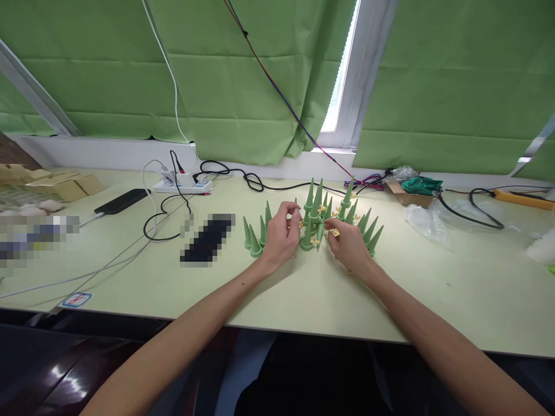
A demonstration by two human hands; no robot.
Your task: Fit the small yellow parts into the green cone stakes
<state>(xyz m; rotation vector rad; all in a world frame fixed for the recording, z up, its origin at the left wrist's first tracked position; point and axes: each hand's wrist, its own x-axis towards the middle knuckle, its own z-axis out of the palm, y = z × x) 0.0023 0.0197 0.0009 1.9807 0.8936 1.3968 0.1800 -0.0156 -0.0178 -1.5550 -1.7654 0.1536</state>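
Note:
Green cone-shaped spikes (308,237) with small yellow fittings stand in a cluster on the table, several of them upright between and behind my hands. My left hand (282,236) is at the left side of the cluster, its fingers bent and drawn together; whatever they may pinch is hidden. On the other side, my right hand (349,245) has curled fingers at the upper end of a tilted green spike (319,236), whose tip points down. A yellow fitting (335,232) shows at the right hand's fingers. More spikes (255,247) stand left of my left hand.
At left lie a dark phone (121,201), a power strip (182,184) with cables, and cardboard boxes (65,184). A blurred dark object (208,238) is nearer. At right are a small open carton (410,195), clear plastic bags (427,224) and a yellow-orange tool (522,200).

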